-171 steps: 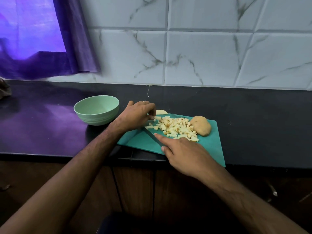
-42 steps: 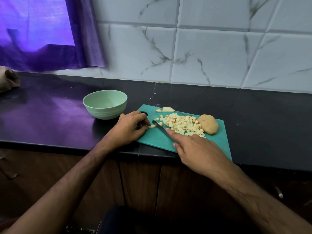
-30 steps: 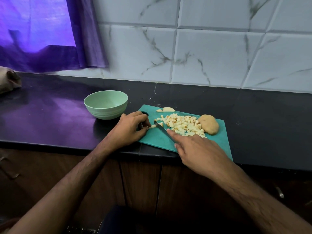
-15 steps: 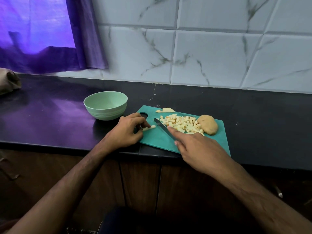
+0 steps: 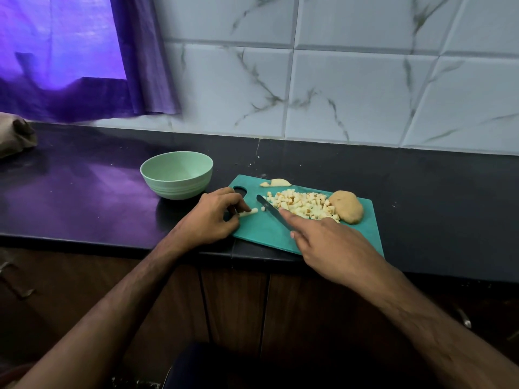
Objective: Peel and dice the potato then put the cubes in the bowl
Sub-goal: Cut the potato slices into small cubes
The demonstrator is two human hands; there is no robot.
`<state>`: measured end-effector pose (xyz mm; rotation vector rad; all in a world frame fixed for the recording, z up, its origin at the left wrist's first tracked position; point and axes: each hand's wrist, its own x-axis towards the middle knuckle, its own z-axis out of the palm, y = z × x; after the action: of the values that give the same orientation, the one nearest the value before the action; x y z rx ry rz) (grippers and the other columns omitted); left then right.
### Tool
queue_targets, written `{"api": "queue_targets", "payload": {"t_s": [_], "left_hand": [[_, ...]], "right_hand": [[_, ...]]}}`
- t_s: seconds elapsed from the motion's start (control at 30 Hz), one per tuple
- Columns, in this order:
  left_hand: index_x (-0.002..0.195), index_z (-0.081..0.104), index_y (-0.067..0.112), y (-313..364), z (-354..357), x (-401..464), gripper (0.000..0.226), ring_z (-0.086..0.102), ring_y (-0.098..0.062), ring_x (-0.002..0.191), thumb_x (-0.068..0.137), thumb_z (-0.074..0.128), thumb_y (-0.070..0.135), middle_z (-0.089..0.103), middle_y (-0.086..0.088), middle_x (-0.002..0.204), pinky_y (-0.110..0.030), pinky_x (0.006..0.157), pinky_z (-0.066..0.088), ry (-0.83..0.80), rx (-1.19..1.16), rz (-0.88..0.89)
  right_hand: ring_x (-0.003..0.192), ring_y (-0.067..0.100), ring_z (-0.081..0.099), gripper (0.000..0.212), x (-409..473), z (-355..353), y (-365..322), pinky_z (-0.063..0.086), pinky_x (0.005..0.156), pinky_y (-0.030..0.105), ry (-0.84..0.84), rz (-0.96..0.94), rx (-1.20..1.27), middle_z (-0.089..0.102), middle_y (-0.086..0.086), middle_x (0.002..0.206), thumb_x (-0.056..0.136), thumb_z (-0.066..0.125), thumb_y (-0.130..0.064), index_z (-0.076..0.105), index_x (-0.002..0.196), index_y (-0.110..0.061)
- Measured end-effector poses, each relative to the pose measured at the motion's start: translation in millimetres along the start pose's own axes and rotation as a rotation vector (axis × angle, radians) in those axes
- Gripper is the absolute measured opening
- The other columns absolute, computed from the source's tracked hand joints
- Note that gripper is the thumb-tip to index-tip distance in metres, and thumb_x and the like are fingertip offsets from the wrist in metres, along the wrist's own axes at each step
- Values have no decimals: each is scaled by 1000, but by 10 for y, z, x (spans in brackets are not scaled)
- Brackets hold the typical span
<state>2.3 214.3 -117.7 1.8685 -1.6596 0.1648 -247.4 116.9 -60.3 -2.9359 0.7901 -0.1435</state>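
Potato cubes point(image 5: 302, 206) lie heaped in the middle of a teal cutting board point(image 5: 261, 228), which sits at the front edge of the dark tabletop point(image 5: 435, 209), with its front right corner hanging a little over that edge. A whole unpeeled potato point(image 5: 346, 206) rests on the board at the right end of the heap, touching it. A pale curved offcut point(image 5: 276, 182) lies at the board's back edge, apart from the heap.

The left hand point(image 5: 209, 217) rests at the board's left end, beside the handle hole, its fingers point(image 5: 233, 202) curled and pinching a short potato stick point(image 5: 248, 212) that lies flat on the board. One loose cube point(image 5: 263, 209) sits just right of the stick's tip.

The right hand point(image 5: 334, 248) grips a knife point(image 5: 271, 210); the handle is hidden inside the hand, and the forefinger lies straight along the back of the dark blade. The blade points towards the back left corner of the tabletop, its tip between the stick and the heap.

A pale green bowl point(image 5: 177, 179) stands on the tabletop just left of the board, near the left hand; its visible inside holds no cubes. Behind runs a white marbled tile wall point(image 5: 351, 94), and a purple curtain point(image 5: 92, 66) hangs over the back left corner.
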Motion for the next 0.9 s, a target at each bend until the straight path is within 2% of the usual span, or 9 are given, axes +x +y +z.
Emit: {"api": "queue_targets", "payload": {"t_s": [0.1, 0.2, 0.37, 0.53, 0.6, 0.77, 0.83, 0.9], "left_hand": [[97, 74, 19, 9, -4, 6, 26, 62, -5, 84, 79, 68, 2, 64, 7, 94, -18, 74, 50, 2, -1, 6], [97, 74, 19, 18, -14, 3, 25, 62, -5, 85, 80, 69, 1, 64, 5, 95, -13, 74, 48, -3, -12, 11], [96, 75, 16, 41, -28, 1, 23, 64, -7, 85, 80, 70, 1, 66, 3, 95, -21, 74, 54, 2, -13, 14], [94, 75, 17, 41, -23, -11, 21, 64, -5, 83, 81, 72, 1, 65, 6, 92, -18, 74, 53, 23, -22, 15], [95, 75, 16, 32, -22, -4, 19, 65, -5, 84, 81, 72, 2, 66, 5, 94, -21, 75, 55, 15, -25, 18], [97, 76, 15, 32, -18, 10, 17, 66, -6, 85, 83, 72, 5, 66, 5, 95, -28, 77, 58, 10, -29, 26], [96, 76, 18, 10, -11, 5, 15, 65, -6, 85, 84, 72, 10, 66, 7, 95, -34, 76, 58, 10, -19, 28], [93, 73, 25, -14, -5, -4, 12, 65, -5, 85, 84, 71, 18, 65, 11, 93, -43, 74, 57, 15, -3, 29]], "right_hand": [[61, 6, 45, 52, -71, 25, -29, 29, 52, 26, -22, -25, 6, 48, -8, 72, 110, 31, -39, 15, 159, -46], [63, 5, 42, 52, -68, 82, -55, 28, 52, 25, -35, -24, 2, 46, -10, 75, 110, 31, -38, 15, 160, -43], [64, 6, 45, 51, 41, 73, -109, 32, 53, 26, -44, -29, -27, 48, -8, 75, 111, 29, -37, 15, 160, -42], [63, 5, 43, 51, 27, -22, -54, 31, 53, 28, -2, -18, -3, 45, -9, 73, 111, 29, -38, 15, 160, -45], [63, 4, 41, 52, -31, -1, -63, 32, 55, 28, -25, -30, -6, 44, -9, 74, 111, 30, -39, 14, 160, -45], [65, 3, 41, 53, -46, 128, -114, 43, 67, 31, -29, -39, -17, 43, -12, 75, 110, 30, -38, 13, 161, -41], [65, 4, 45, 52, 1, 123, -120, 42, 62, 30, -34, -38, -15, 47, -10, 75, 111, 30, -37, 14, 161, -41], [62, 5, 44, 51, 46, 81, -115, 35, 54, 28, -45, -35, -12, 47, -8, 73, 111, 30, -37, 16, 160, -41]]}}
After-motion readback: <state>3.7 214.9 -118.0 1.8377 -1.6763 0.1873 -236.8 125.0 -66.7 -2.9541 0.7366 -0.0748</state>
